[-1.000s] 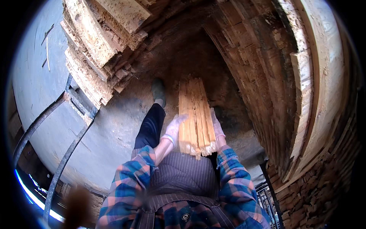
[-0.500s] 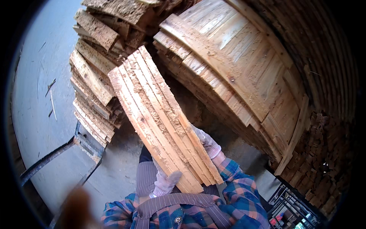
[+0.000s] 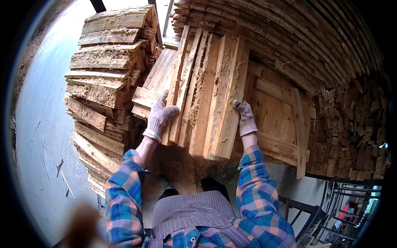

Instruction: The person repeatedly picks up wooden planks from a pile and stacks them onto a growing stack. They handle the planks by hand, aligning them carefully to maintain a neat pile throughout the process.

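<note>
Grey-blue floor (image 3: 43,140) left of the grip, glare strongest at its far end. Stacked-timber wall (image 3: 285,29) beyond. Black metal rack (image 3: 351,194) nearer, right of grip.

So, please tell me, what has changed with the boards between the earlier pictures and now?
The boards rose from low down and went forward, over the flat-topped stack. Their near ends became more uneven. The left hand and right hand remain at opposite sides of them; no release shows. The tall stack on the left stays in place.
</note>
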A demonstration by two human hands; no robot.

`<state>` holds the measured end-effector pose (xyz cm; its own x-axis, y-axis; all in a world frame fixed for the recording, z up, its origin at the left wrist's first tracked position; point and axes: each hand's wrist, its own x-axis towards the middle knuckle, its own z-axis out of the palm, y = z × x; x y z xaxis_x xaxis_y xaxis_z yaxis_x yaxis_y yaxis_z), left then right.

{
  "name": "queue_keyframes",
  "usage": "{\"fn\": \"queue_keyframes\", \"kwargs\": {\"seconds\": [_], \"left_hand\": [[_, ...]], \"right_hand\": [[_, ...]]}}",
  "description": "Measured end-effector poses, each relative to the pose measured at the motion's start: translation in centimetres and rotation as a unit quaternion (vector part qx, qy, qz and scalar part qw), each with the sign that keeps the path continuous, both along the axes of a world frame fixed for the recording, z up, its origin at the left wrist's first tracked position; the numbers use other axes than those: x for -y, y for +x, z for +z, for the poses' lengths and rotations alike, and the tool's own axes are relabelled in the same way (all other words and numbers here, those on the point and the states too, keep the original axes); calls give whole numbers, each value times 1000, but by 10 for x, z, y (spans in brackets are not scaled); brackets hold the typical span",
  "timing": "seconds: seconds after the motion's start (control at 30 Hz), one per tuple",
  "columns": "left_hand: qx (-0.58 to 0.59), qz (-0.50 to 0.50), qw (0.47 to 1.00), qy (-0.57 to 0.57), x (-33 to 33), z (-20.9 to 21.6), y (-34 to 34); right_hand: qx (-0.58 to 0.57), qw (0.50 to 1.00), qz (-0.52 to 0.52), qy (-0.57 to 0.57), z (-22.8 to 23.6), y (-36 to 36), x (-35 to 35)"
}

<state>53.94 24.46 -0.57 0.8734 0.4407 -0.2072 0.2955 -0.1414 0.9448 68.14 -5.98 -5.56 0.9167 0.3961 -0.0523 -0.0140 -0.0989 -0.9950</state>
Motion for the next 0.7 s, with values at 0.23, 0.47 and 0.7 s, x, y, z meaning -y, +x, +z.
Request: {"fn": "queue_keyframes", "kwargs": {"seconds": [0.23, 0.47, 0.7], "left_hand": [[-111, 51, 940, 320, -45, -66, 33], [81, -132, 919, 362, 11, -30, 85], [-28, -177, 813, 554, -37, -40, 85]], "right_hand": [[-157, 976, -138, 67, -36, 19, 46], [-80, 975, -167, -127, -68, 28, 20], [-109, 978, -175, -37, -80, 37, 14]]}}
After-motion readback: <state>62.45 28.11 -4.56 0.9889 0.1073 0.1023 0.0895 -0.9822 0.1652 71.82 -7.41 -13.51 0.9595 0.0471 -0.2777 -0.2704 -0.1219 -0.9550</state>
